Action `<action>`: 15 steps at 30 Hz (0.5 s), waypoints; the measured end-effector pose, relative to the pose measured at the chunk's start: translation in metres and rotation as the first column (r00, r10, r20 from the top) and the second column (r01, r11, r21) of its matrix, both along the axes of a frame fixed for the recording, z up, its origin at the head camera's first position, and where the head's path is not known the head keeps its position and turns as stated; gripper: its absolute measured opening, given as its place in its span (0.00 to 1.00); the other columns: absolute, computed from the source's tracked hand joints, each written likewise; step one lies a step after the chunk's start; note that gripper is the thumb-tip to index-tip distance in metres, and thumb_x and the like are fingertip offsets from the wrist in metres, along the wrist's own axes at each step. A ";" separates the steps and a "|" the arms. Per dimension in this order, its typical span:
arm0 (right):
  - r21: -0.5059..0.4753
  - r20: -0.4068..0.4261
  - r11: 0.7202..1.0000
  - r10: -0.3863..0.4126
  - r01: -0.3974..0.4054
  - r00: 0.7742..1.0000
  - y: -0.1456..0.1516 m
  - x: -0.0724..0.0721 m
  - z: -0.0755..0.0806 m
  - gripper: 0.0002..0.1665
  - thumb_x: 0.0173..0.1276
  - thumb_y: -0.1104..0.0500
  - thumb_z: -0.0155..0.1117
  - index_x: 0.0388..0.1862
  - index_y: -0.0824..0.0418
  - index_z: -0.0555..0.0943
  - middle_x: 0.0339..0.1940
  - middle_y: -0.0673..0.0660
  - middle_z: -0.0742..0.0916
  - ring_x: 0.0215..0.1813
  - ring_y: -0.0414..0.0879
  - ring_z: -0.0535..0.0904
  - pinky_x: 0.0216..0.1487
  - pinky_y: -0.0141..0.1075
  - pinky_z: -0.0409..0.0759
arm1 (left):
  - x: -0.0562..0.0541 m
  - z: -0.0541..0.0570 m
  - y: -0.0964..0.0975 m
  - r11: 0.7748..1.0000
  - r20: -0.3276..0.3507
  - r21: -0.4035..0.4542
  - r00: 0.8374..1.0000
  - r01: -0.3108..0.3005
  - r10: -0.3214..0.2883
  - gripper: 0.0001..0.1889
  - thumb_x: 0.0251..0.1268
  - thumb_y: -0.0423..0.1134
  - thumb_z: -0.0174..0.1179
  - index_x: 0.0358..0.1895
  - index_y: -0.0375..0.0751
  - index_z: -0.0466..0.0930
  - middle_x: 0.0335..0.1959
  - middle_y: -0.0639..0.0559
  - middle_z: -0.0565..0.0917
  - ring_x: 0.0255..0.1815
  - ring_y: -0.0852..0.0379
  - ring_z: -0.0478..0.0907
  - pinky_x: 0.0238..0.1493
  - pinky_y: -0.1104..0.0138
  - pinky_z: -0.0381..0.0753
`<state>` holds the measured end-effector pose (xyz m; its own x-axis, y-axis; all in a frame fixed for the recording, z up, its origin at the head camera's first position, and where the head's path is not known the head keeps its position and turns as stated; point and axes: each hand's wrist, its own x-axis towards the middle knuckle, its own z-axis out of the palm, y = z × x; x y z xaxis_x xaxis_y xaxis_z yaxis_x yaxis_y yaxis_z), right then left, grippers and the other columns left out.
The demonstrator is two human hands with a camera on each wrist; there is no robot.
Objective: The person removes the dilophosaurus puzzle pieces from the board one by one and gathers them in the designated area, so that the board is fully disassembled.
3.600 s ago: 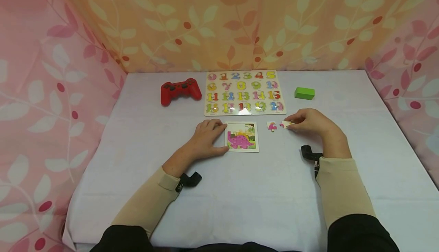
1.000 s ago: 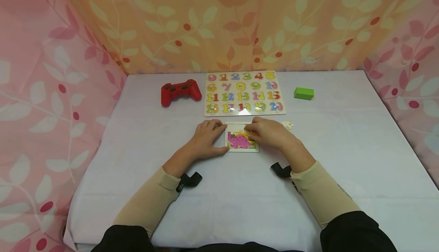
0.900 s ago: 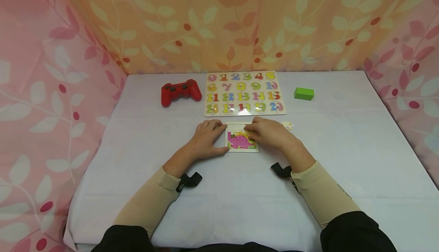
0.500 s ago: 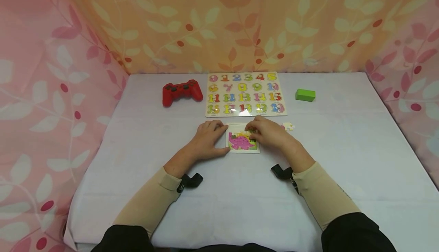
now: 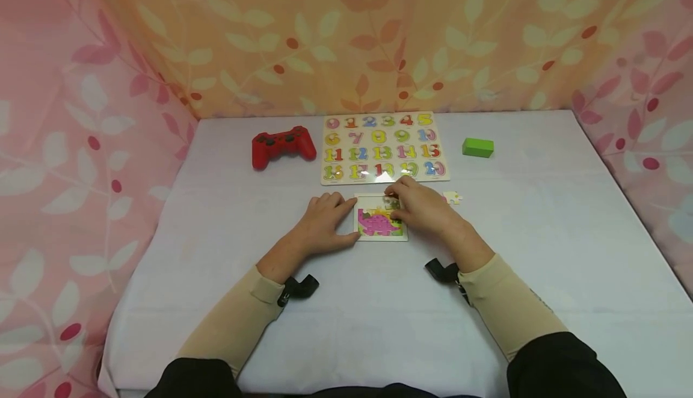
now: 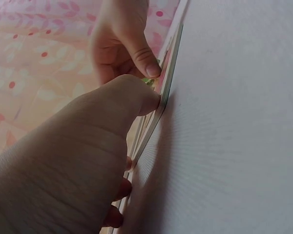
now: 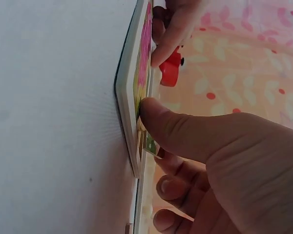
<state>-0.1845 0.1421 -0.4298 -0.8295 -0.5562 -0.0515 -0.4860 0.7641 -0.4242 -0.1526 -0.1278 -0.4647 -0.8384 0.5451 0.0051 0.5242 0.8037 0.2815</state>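
A small white-framed jigsaw board with a pink dinosaur picture lies on the table in front of the person. My left hand holds its left edge, the thumb at the near corner and the fingers at the far one. At the board's upper right, my right hand pinches a greenish puzzle piece between thumb and fingers. In the right wrist view this piece stands tilted over the frame's rim. A loose pale puzzle piece lies right of the board, with a bit of pink beside it, partly hidden behind the right hand.
Behind the jigsaw lies a number board with coloured digits. A red game controller is left of it, a green block right of it. The white-covered table meets flowered curtains at the back and sides.
From the loose pieces at the right, the right hand has come over to the board's upper right corner. Its fingers have lately shifted slightly away from me. The left hand stays put.
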 end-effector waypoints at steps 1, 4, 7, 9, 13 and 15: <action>0.006 -0.005 1.000 -0.005 0.005 1.000 0.000 0.000 0.001 0.27 0.67 0.55 0.75 0.62 0.60 0.81 0.55 0.56 0.78 0.51 0.51 0.78 0.54 0.46 0.77 | 0.000 0.000 0.000 1.000 0.001 0.001 1.000 0.000 0.000 0.44 0.63 0.67 0.60 0.77 0.44 0.68 0.50 0.52 0.73 0.51 0.55 0.65 0.50 0.58 0.64; 0.014 -0.018 1.000 -0.017 0.017 1.000 -0.001 0.001 0.002 0.27 0.66 0.55 0.76 0.62 0.60 0.82 0.53 0.55 0.77 0.49 0.50 0.77 0.51 0.45 0.77 | 0.000 0.000 0.000 1.000 0.002 0.000 1.000 0.001 -0.001 0.44 0.63 0.66 0.60 0.77 0.44 0.68 0.51 0.52 0.73 0.52 0.55 0.66 0.51 0.58 0.64; 0.019 -0.019 1.000 -0.018 0.018 1.000 -0.001 0.003 0.003 0.25 0.66 0.56 0.76 0.61 0.56 0.84 0.52 0.54 0.78 0.47 0.49 0.78 0.50 0.44 0.77 | -0.001 0.001 0.000 1.000 0.005 -0.003 1.000 0.010 -0.010 0.43 0.63 0.66 0.60 0.76 0.43 0.68 0.51 0.52 0.73 0.51 0.54 0.66 0.51 0.58 0.65; 0.027 -0.026 1.000 -0.002 0.003 1.000 -0.002 0.004 0.004 0.24 0.66 0.57 0.76 0.61 0.55 0.84 0.51 0.53 0.79 0.47 0.48 0.78 0.50 0.43 0.78 | -0.001 0.001 0.001 1.000 0.002 -0.008 1.000 0.017 -0.017 0.43 0.63 0.65 0.60 0.76 0.43 0.69 0.50 0.52 0.74 0.50 0.54 0.66 0.50 0.59 0.67; 0.036 -0.055 0.999 0.038 -0.036 0.998 -0.002 0.005 0.006 0.25 0.67 0.61 0.74 0.63 0.56 0.84 0.49 0.52 0.81 0.46 0.47 0.79 0.48 0.43 0.79 | -0.002 0.001 0.002 0.999 -0.017 -0.021 0.999 0.031 -0.031 0.43 0.63 0.65 0.60 0.75 0.41 0.70 0.48 0.51 0.75 0.47 0.54 0.68 0.48 0.60 0.71; 0.039 -0.073 0.998 0.060 -0.057 0.996 -0.001 0.005 0.006 0.25 0.67 0.62 0.74 0.63 0.58 0.84 0.48 0.53 0.81 0.44 0.47 0.79 0.47 0.42 0.79 | -0.001 0.001 0.002 0.999 -0.018 -0.027 0.999 0.035 -0.035 0.43 0.63 0.65 0.60 0.75 0.40 0.70 0.48 0.51 0.77 0.46 0.54 0.69 0.49 0.59 0.73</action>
